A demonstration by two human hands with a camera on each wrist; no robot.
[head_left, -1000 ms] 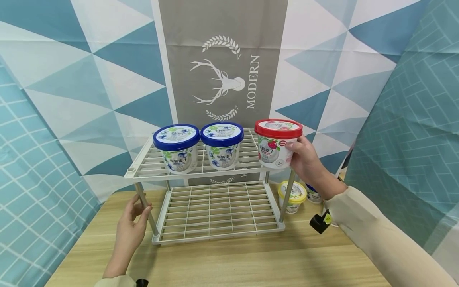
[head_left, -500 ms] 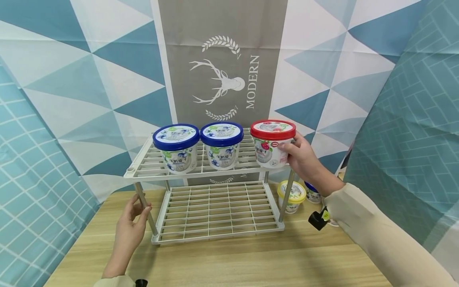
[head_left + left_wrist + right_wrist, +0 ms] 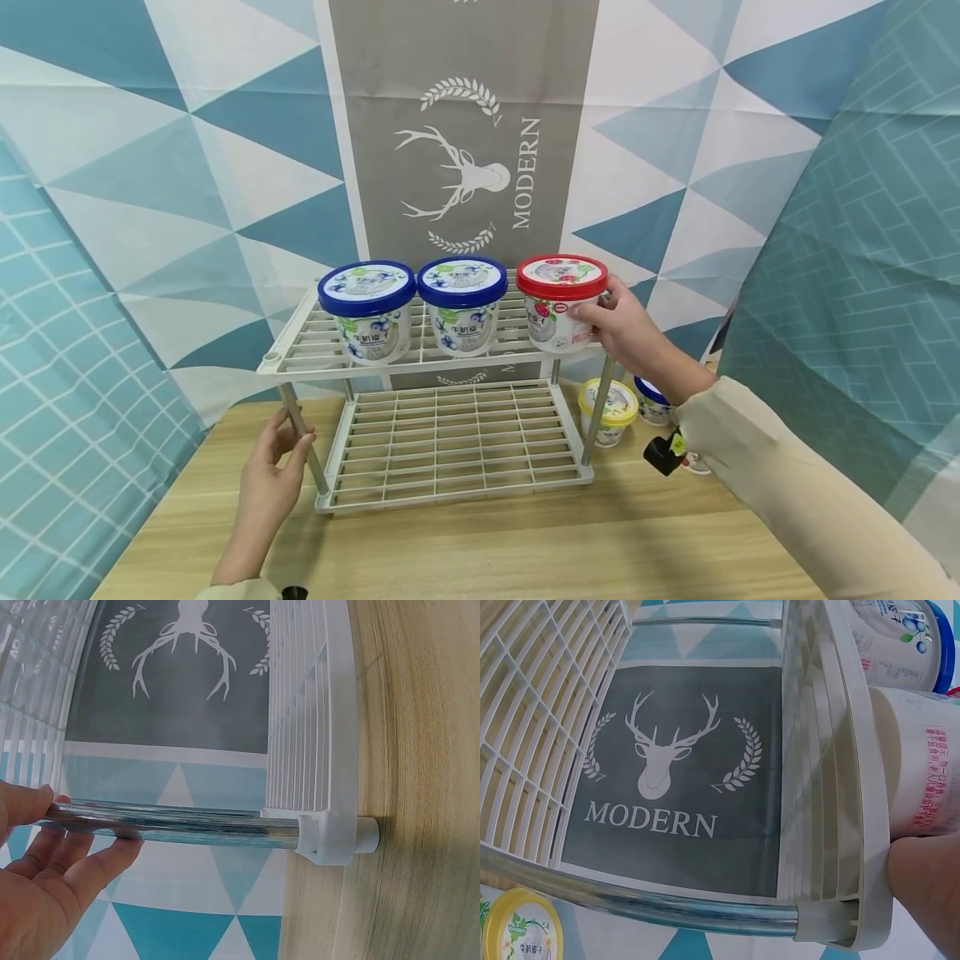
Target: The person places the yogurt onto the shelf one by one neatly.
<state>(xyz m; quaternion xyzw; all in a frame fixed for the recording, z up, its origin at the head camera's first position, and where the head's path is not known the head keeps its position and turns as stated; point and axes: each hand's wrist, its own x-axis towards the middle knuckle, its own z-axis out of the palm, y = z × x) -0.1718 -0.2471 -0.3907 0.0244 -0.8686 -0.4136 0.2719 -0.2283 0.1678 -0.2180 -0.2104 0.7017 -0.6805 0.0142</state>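
On the right end of the white rack's upper shelf, a red-lidded strawberry tub stands upright. My right hand grips its right side, thumb toward the front. In the right wrist view the tub's base is right at the shelf bars, and only part of the hand shows. Two blue-lidded blueberry tubs stand to the left, a gap apart from the red one. My left hand pinches the rack's front left metal post, thumb above and fingers below it in the left wrist view.
The rack's lower shelf is close over the wooden table. Right of the rack stand a yellow-lidded tub and a blue-lidded tub; another tub is mostly hidden by the right sleeve. A patterned cloth hangs behind.
My right hand has moved the red-lidded tub left and slightly down, closer to the blue-lidded tubs. The left hand keeps its hold on the post.
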